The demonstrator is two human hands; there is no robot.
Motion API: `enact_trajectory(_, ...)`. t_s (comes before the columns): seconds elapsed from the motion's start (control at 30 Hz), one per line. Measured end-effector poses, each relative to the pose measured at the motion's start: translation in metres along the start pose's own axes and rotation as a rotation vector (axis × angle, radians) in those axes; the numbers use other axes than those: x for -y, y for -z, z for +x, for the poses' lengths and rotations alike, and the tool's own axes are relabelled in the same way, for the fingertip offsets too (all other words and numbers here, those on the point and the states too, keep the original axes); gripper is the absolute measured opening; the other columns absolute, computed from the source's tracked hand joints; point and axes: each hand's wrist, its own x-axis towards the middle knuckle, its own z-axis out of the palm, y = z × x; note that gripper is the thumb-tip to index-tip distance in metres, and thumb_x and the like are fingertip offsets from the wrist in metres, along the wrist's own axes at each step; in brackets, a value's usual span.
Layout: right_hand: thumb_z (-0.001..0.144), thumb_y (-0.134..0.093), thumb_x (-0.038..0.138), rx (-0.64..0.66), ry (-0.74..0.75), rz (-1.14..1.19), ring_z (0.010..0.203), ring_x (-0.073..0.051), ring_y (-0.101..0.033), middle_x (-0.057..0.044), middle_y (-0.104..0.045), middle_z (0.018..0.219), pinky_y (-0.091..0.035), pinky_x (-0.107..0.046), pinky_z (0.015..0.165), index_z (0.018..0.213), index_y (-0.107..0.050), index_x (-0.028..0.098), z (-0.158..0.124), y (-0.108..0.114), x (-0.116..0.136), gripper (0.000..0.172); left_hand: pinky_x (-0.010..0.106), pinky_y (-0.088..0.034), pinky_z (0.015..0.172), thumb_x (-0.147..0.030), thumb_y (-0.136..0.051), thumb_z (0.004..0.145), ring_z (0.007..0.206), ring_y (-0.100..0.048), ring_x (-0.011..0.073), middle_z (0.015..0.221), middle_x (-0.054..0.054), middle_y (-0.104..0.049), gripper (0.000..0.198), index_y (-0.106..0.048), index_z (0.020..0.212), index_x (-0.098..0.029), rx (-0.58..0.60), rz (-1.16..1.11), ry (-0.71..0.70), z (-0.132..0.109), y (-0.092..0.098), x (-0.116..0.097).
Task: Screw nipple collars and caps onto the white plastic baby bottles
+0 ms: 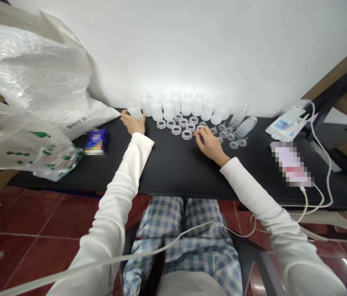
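My left hand point(134, 122) is wrapped round a translucent plastic bottle point(134, 110) standing at the left end of a row of like bottles point(188, 106) along the wall. My right hand point(209, 143) rests on the black table point(173, 168), fingers curled and pinching at a small clear ring point(199, 128). Several clear rings point(176, 125) lie loose in front of the bottles. Small clear funnel-like pieces point(236, 142) and a stack of clear caps point(244, 124) lie to the right of that hand.
Large white plastic bags point(31, 102) fill the table's left end, with a small blue packet point(95, 141) beside them. A phone point(292, 164) on a white cable and a white box point(287, 123) lie at the right. A white wall stands behind. Red tiled floor lies below.
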Motion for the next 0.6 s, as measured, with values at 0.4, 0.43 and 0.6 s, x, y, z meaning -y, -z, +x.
enact_trajectory(0.4,0.107,-0.034,0.034,0.056,-0.247,-0.514,0.085,-0.029,-0.067,-0.017,-0.074,0.089,-0.038,-0.034,0.073,0.110,-0.071,0.012,0.011,0.039,-0.006,0.042,0.042,-0.046,0.110,-0.004,-0.053,0.088,0.121,-0.059,0.0247,0.123,0.013,-0.058,0.036,-0.054,0.122,-0.017,0.102,-0.222,-0.403,-0.067,-0.019,-0.034)
enact_trajectory(0.43,0.108,-0.033,0.038,0.083,-0.315,-0.539,0.083,-0.029,-0.067,-0.017,-0.074,0.088,-0.035,-0.033,0.071,0.110,-0.072,0.013,0.010,0.044,-0.006,0.046,0.041,-0.048,0.107,-0.009,-0.051,0.092,0.116,-0.061,0.0237,0.118,0.011,-0.061,0.029,-0.058,0.118,-0.018,0.261,-0.231,-0.591,-0.077,-0.020,-0.035)
enact_trajectory(0.6,0.109,-0.030,0.053,0.231,-0.388,-0.574,0.086,-0.028,-0.072,-0.017,-0.079,0.096,-0.033,-0.031,0.069,0.111,-0.078,0.018,0.007,0.058,-0.010,0.059,0.047,-0.048,0.105,-0.026,-0.055,0.097,0.119,-0.062,0.0310,0.130,0.017,-0.064,0.039,-0.064,0.133,-0.017,0.710,-0.020,-1.124,-0.107,-0.020,-0.045)
